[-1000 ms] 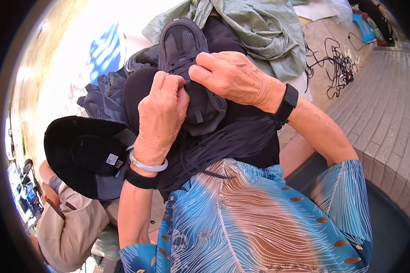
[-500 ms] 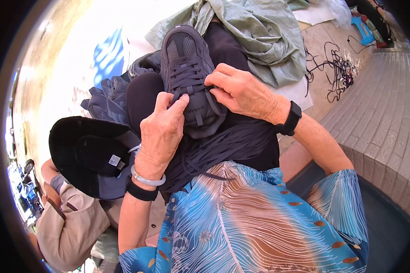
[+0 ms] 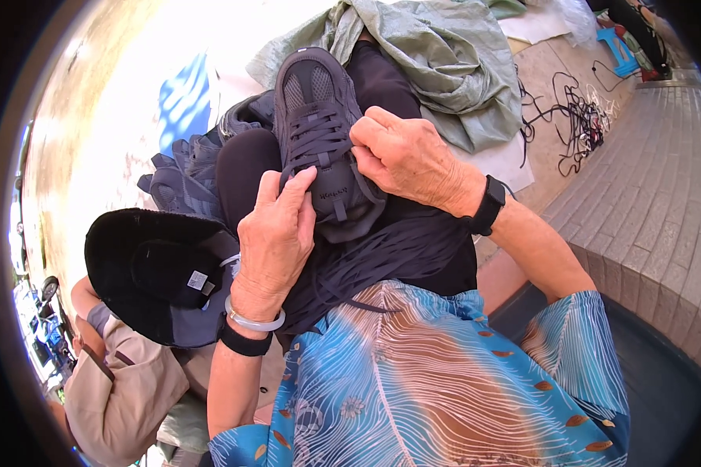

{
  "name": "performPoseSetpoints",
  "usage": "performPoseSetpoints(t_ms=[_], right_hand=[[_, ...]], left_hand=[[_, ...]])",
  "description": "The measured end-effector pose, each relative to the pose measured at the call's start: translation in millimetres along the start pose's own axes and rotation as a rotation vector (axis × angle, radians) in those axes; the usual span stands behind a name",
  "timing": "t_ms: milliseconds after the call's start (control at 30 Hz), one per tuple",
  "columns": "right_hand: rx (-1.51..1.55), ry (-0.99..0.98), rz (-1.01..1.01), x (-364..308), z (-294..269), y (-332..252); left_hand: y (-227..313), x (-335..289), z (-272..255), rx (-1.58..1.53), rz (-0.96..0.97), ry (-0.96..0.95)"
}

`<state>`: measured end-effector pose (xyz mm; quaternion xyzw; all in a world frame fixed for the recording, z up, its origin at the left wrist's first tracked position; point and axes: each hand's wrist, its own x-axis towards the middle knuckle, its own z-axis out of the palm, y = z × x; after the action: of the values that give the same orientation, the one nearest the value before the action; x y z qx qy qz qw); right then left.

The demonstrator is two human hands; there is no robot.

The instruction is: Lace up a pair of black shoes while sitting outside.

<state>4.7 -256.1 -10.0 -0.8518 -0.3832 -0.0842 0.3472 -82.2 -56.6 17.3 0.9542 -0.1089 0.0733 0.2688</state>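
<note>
A dark grey sneaker (image 3: 317, 89) rests on my lap, its toe pointing away from me. Flat dark shoelaces (image 3: 317, 134) cross its upper in several rows. On the left of the tongue (image 3: 333, 187), my left hand (image 3: 276, 229) pinches a lace between thumb and forefinger. My right hand (image 3: 401, 152) is closed at the shoe's right edge, fingers pressed together around a lace that is mostly hidden. Between my body and the heel, a bundle of loose dark laces (image 3: 374, 253) lies across my lap.
More grey shoes (image 3: 183, 175) are piled beyond my left knee. A person in a black cap (image 3: 152, 272) sits close on my left. Pale green woven sheeting (image 3: 452, 70) is bunched ahead. Tangled cords (image 3: 576, 121) lie on the floor at right, beside a tiled ledge (image 3: 639, 210).
The sneaker has shifted slightly toward me. My left hand has moved a little down, and my right hand has drawn slightly nearer the laces. Both stay closed.
</note>
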Motion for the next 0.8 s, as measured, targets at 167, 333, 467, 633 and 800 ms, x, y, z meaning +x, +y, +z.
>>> performPoseSetpoints(t_ms=[167,333,467,633,800], right_hand=[[0.167,0.017,0.092,-15.2,6.2,6.7],[0.176,0.021,0.052,-13.5,7.3,5.4],[0.200,-0.002,0.048,-14.6,4.4,5.6],[0.141,-0.017,0.041,-14.3,4.7,0.0],[0.125,-0.031,0.012,-20.3,7.4,4.6]], left_hand=[[7.7,-12.6,-18.0,-0.175,-0.099,-0.067],[9.9,-22.9,-19.3,-0.190,-0.134,-0.195],[6.9,-25.3,-24.6,-0.274,-0.165,-0.210],[-1.9,-21.3,-57.7,-0.463,-0.364,-0.267],[-5.9,-24.5,-80.0,-0.698,-0.486,-0.403]])
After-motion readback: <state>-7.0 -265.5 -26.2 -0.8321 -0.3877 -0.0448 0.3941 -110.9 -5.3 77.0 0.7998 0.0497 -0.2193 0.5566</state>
